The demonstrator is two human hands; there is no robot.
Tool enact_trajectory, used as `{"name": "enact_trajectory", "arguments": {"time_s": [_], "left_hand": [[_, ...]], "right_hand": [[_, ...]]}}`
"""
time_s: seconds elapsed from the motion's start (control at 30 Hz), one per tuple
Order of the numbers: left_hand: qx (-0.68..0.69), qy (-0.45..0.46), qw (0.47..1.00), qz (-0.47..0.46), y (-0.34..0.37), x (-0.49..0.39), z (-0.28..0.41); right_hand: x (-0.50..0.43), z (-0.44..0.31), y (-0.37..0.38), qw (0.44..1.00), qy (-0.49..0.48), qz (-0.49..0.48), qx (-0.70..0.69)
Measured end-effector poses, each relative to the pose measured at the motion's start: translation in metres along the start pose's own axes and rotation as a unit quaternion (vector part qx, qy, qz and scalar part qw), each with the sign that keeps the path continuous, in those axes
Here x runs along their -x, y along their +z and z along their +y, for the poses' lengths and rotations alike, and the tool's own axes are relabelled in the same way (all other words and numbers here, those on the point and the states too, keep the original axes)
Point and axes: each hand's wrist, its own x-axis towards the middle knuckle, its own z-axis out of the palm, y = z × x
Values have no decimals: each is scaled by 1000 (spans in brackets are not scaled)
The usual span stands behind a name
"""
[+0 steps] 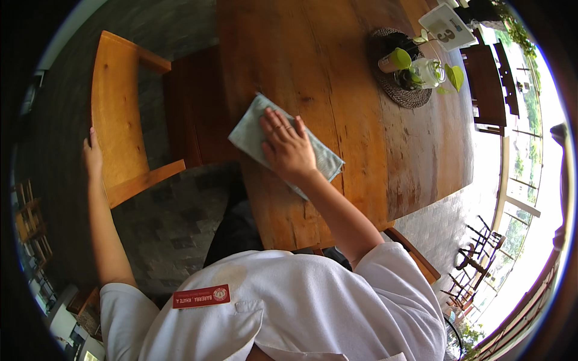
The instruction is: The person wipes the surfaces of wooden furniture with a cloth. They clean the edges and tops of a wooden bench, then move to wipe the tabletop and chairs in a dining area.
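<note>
My right hand (289, 146) lies flat on a folded pale blue-green cloth (255, 128), fingers a little apart, pressing it on the wooden table top (311, 58) near its left edge. At the far left, my left hand (93, 155) rests against the outer face of a wooden chair's backrest (118, 99); its fingers are partly hidden, so how firmly it holds on cannot be told. The chair's dark seat (194, 104) reaches up to the table's edge.
On the table's far side, a round woven mat (408, 97) bears a glass jar (426, 73) with a plant, a small green-topped cup (395, 61) and a number sign (447, 27). Another chair (413, 252) stands at the near right; dark chairs (485, 85) stand beyond the table.
</note>
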Motion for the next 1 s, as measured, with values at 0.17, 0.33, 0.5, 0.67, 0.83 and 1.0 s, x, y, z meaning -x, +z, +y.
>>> {"name": "enact_trajectory", "arguments": {"time_s": [0.17, 0.33, 0.5, 0.67, 0.83, 1.0], "left_hand": [[43, 29, 999, 2, -5, 10, 12], [72, 10, 997, -5, 4, 5, 8], [143, 10, 989, -36, 8, 7, 8], [189, -16, 980, -63, -2, 31, 18], [146, -17, 974, -173, -27, 19, 29], [213, 58, 964, -151, -27, -39, 70]], "right_hand": [[-47, 95, -30, 986, 84, 38, 138], [-104, 146, -57, 970, 153, 78, 171], [-78, 84, -20, 984, 22, 36, 176], [42, -40, 4, 987, 115, 21, 114], [113, -115, 19, 936, 327, -49, 121], [41, -98, 24, 941, 311, -9, 133]]}}
